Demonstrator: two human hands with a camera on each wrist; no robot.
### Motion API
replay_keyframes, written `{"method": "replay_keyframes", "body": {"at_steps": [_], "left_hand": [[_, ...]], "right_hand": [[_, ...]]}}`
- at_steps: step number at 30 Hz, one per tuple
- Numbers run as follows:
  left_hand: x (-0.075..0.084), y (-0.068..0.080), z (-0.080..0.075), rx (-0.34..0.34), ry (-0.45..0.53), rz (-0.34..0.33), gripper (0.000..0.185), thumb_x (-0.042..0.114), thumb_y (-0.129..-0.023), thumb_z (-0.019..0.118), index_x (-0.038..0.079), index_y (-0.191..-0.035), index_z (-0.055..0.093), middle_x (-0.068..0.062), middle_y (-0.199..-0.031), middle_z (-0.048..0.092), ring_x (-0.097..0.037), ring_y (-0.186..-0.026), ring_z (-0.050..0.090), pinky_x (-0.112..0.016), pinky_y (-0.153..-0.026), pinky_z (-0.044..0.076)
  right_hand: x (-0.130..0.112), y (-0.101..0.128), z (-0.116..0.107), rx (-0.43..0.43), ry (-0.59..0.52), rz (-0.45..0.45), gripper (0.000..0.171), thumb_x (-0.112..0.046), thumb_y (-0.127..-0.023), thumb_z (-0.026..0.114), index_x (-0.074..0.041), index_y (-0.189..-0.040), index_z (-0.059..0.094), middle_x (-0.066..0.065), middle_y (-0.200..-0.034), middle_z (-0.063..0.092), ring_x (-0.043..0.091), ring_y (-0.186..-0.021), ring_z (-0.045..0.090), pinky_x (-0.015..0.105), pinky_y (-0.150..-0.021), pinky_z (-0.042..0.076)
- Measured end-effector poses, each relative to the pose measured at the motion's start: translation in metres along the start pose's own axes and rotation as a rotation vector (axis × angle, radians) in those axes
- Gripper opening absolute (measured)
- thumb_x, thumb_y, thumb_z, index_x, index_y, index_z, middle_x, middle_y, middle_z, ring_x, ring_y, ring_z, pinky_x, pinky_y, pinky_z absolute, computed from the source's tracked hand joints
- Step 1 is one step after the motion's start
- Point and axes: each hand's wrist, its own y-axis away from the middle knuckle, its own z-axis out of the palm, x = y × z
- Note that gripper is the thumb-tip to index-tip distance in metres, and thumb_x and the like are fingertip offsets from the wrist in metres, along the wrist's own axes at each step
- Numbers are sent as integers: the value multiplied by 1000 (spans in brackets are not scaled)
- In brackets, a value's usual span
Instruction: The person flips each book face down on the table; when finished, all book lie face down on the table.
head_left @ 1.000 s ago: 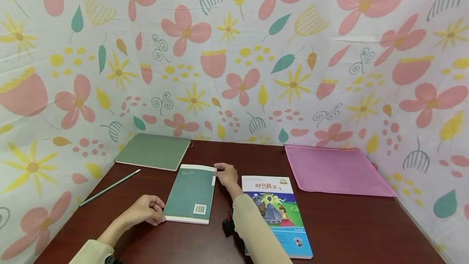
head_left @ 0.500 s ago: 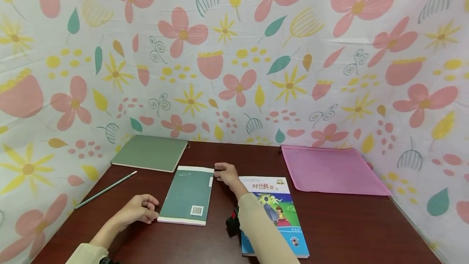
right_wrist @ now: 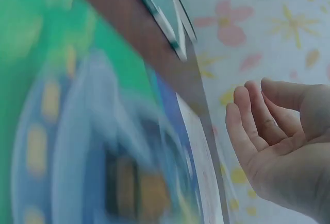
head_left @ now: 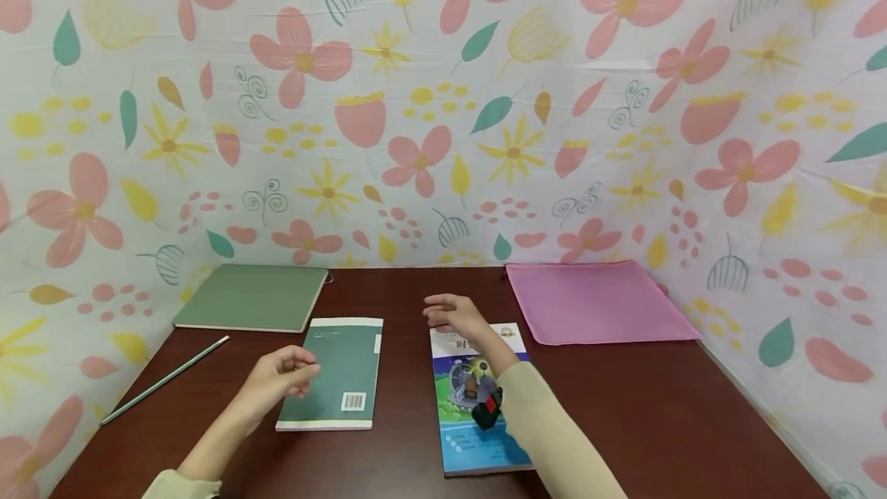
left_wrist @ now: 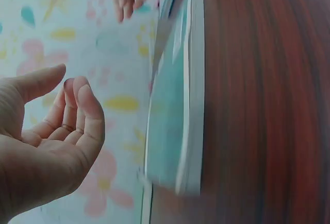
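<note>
Both my hands have lifted off the green book (head_left: 333, 372), fingers loose and holding nothing; it lies flat on the worktop (head_left: 624, 406) between my left hand (head_left: 280, 374) and right hand (head_left: 453, 316).

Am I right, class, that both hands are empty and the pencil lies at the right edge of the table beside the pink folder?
Not quite: the head view shows the pencil at the table's left edge, far from the pink folder. Both hands, left and right, are indeed empty.

three books (head_left: 333, 372), one pencil (head_left: 165, 379), one pouch (head_left: 596, 303)
</note>
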Motion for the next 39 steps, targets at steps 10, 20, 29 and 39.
{"method": "replay_keyframes", "body": {"at_steps": [10, 20, 29, 39], "left_hand": [[13, -9, 71, -336, 12, 82, 42, 11, -88, 69, -17, -114, 51, -2, -86, 63, -12, -67, 62, -27, -63, 56], [-1, -9, 124, -454, -11, 78, 39, 3, -77, 78, -9, -107, 57, -11, -91, 60, -13, -73, 59, -21, -64, 51], [-3, -3, 147, -531, -274, 217, 54, 16, -67, 89, 6, -110, 56, -5, -95, 49, -8, -82, 45, -20, -69, 41], [-2, -7, 173, -446, -549, 332, 70, 41, -59, 91, 16, -106, 47, 4, -96, 45, -10, -89, 41, -25, -76, 41]], "right_hand": [[12, 16, -59, 187, 87, 6, 37, -6, -97, 57, 5, -132, 55, 25, -129, 61, 37, -122, 58, 47, -102, 49], [38, 20, -68, 257, 206, 23, 32, -2, -94, 58, 4, -126, 61, 22, -129, 62, 37, -118, 60, 44, -98, 52], [47, 23, -68, 261, 172, 90, 41, 8, -88, 52, 0, -127, 62, 19, -132, 61, 34, -120, 56, 40, -93, 54], [49, 28, -79, 344, 211, 168, 43, 9, -88, 51, -3, -128, 61, 21, -138, 55, 37, -130, 49, 49, -105, 45]]}}
